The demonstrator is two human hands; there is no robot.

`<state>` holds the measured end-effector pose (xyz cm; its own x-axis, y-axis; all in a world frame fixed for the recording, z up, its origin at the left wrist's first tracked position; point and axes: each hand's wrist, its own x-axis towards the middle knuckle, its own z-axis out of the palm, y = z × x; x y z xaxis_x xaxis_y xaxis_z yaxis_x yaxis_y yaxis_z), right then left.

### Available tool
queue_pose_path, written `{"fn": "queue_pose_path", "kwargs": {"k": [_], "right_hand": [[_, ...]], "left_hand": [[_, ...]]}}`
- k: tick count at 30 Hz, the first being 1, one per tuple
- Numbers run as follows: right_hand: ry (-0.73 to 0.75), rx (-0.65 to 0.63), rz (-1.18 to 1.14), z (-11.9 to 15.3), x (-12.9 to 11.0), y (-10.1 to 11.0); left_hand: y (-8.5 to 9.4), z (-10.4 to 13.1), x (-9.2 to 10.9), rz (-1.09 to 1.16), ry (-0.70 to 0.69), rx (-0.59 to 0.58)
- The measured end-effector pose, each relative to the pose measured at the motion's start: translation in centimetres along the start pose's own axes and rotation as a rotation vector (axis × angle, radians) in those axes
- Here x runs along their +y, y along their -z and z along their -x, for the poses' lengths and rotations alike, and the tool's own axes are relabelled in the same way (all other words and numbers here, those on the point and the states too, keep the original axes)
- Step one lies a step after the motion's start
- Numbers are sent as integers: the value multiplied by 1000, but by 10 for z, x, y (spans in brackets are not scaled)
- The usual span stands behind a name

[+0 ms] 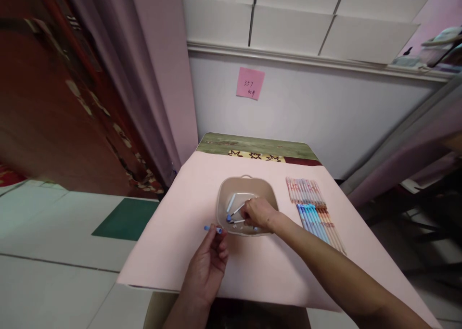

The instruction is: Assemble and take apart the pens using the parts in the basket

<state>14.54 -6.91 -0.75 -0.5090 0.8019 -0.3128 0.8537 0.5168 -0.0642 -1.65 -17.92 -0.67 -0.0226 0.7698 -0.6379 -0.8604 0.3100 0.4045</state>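
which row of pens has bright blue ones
The nearer row of pens, right of the basket: its left part is bright blue, its right part orange-brown, while the farther row looks pale and pinkish.

Short blue tube (218, 230), paler toward mid, pinched btw. thumb & fingertip of L hand (208, 264); lies near-level, both ends poking out. Beige basket (222, 187), rounded corners, small loop on far rim: sits upright under R hand (260, 212), just beyond L fingertips. Inside, L of R hand: lt-blue barrel (231, 202), slanted, leaning toward far side; dk-blue cap (228, 218) nearer L hand; 2 thin white rods (237, 209) w/ dark tips, running from cap area to R fingers; grip on them unclear. Few tiny white bits (234, 226) nr. L fingertips.
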Motion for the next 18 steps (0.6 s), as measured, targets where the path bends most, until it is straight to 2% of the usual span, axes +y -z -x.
{"fn": "queue_pose_path", "kwargs": {"k": [3,7,10,14,18], "right_hand": [[-4,28,16,4,7,9],[-96,139,21,15,35,31],[-161,203,11,22,49,40],[-193,212,-12,23,45,35],[-293,194,-9,17,35,27]], "left_hand": [[-1,1,0,-8,12,4],[-5,2,1,-7,10,16],[-8,3,-1,-11,22,11],[-8,6,-4,-24,36,-19],[-6,8,-3,-28,9,-20]]}}
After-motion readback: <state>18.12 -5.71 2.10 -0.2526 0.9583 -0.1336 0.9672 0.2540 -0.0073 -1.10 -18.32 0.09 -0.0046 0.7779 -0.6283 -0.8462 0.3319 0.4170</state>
